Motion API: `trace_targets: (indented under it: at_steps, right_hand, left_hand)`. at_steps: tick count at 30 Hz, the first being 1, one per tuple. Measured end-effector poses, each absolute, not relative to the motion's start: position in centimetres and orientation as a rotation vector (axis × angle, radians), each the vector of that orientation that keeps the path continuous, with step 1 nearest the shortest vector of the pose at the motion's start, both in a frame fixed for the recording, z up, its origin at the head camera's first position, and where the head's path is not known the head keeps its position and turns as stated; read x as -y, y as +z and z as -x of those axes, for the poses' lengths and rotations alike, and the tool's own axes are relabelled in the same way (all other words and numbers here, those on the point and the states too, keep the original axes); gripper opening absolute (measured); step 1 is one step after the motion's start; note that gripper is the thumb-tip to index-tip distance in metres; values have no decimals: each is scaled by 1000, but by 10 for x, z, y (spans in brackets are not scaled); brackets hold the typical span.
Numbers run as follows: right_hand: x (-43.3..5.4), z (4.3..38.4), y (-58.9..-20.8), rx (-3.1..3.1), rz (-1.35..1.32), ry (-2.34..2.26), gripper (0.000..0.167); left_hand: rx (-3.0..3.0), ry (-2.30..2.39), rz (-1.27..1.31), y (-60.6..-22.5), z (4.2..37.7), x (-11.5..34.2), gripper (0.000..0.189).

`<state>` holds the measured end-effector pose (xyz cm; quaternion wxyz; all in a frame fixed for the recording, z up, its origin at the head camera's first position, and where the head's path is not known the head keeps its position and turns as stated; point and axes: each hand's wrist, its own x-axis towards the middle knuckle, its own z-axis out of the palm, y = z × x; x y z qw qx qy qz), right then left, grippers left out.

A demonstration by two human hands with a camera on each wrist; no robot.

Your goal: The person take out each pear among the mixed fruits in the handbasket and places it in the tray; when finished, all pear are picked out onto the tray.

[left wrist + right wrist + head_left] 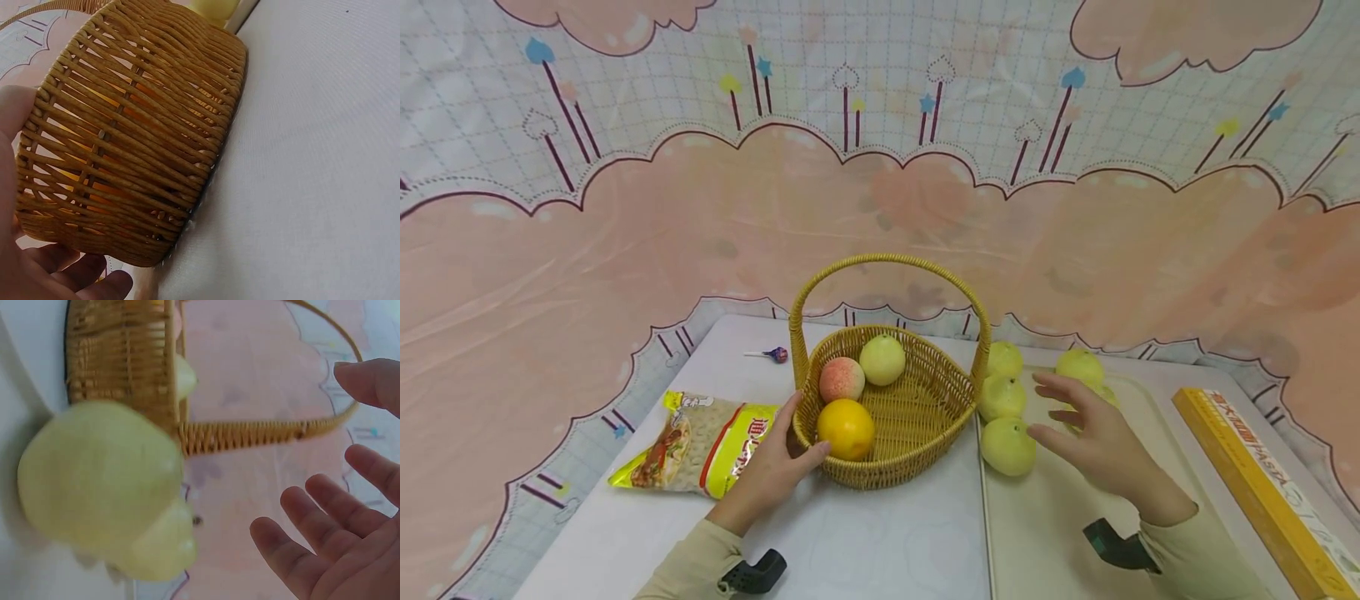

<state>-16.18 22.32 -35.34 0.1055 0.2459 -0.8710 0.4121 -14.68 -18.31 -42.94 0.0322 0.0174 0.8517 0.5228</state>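
A wicker basket [917, 454] with a tall arched handle stands mid-table. Inside lie an orange [846, 429], a peach [842, 380] and a pale green round fruit [882, 360]. My left hand [775, 467] grips the basket's left side, thumb at the rim and fingers curled round the outer wall, as the left wrist view shows. Above the beige tray [1037, 542] hovers my right hand [1097, 442], fingers spread, holding nothing. Nearest to it are pale green fruits [1008, 447] lined up along the tray's left edge. More such fruits [1079, 365] sit behind that hand, partly hidden.
Left of the basket lies a yellow-and-clear food packet [700, 442], partly behind my left hand. A lollipop [775, 355] rests farther back. Along the right side runs a long orange-and-white box [1255, 475]. A patterned cloth [880, 208] hangs behind the white table [895, 542].
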Motion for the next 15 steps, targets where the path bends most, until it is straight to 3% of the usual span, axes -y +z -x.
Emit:
trace_targets:
  at_steps: [8,15]
  right_hand:
    - [-172,186,-354,2575,-904,1342,59]
    - [-131,207,-352,2651,-909,1420,62]
  left_hand:
    - [-2618,1605,-34,-429,146,184,95]
    - [-2664,1589,-65,-429,146,183,93]
